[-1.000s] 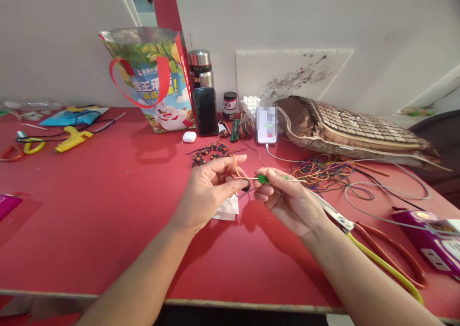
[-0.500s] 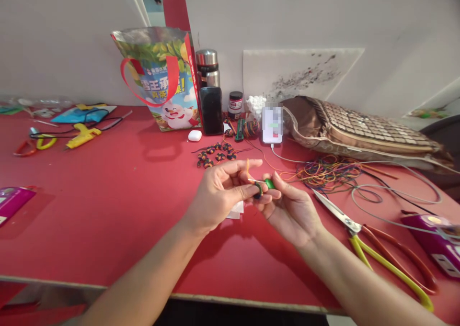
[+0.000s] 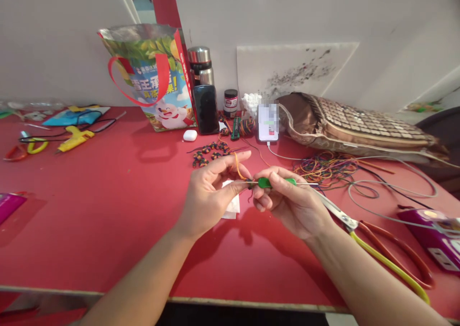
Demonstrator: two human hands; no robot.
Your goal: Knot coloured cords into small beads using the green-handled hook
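Between thumb and fingers, my left hand (image 3: 212,187) pinches a small dark crochet piece (image 3: 250,184). Orange yarn (image 3: 237,165) loops up over its raised index finger. My right hand (image 3: 291,201) grips a crochet hook (image 3: 275,182) by its green handle, the metal shaft pointing left to the piece and a thin rod sticking out on the right. Whether the hook tip is inside a stitch is too small to tell. Behind my hands lies a string of dark multicoloured crocheted pieces (image 3: 201,161). A folded white paper (image 3: 232,206) lies below my left hand.
Large scissors (image 3: 347,220) and a tangle of coloured yarn (image 3: 327,168) lie to the right. A charging phone (image 3: 268,127), a dark phone (image 3: 206,109), a shopping bag (image 3: 151,86) and a brown cushion (image 3: 359,125) stand along the back. A yellow glue gun (image 3: 76,139) is left.
My right hand has turned the hook level, so its green handle and far end now show. Both hands sit slightly further left in view, and the whole view has shifted a little.
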